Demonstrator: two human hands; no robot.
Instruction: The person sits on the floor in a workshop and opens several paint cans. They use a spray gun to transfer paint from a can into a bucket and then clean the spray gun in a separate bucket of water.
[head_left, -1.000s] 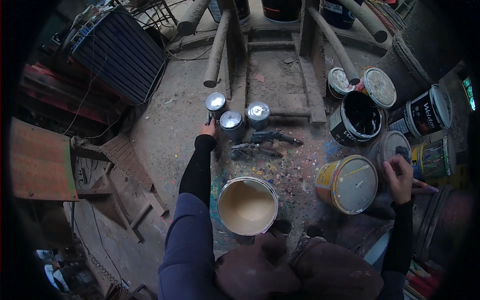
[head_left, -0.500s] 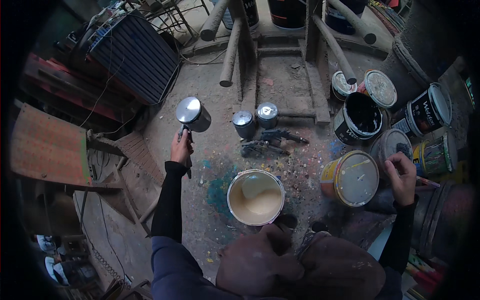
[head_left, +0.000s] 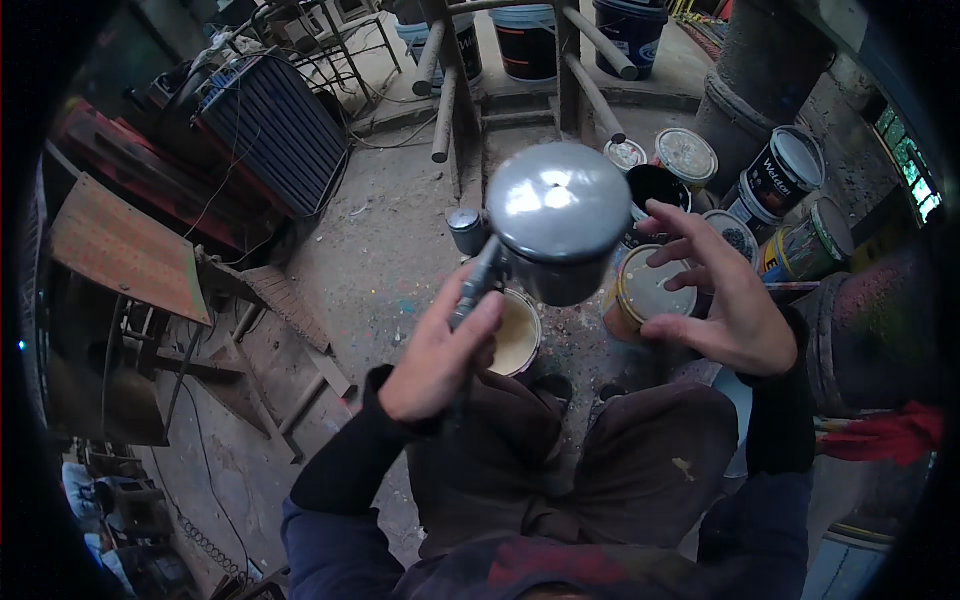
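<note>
My left hand (head_left: pixel 440 345) grips a paint spray gun (head_left: pixel 482 272) and holds it up in front of me. Its large round metal cup (head_left: pixel 560 215), lidded and shiny, is upright. To the right of this cup, my right hand (head_left: pixel 725 300) has its fingers spread and curved, apart from it and holding nothing. Below, on the floor, a bucket of cream-coloured paint (head_left: pixel 517 335) is partly covered by my left hand and the gun. Another small metal cup (head_left: pixel 466 232) stands on the floor beyond.
At the right stand a yellowish bucket with a grey lid (head_left: pixel 655 275), a bucket of black paint (head_left: pixel 655 190) and several other paint buckets. A wooden rack with round pegs (head_left: pixel 460 100) rises ahead. A finned panel (head_left: pixel 280 130) and a rusty sheet (head_left: pixel 130 240) are at the left.
My left hand has brought the spray gun up and to the right, closer to me. My right hand has left the lidded buckets, moved inward beside the cup and spread its fingers.
</note>
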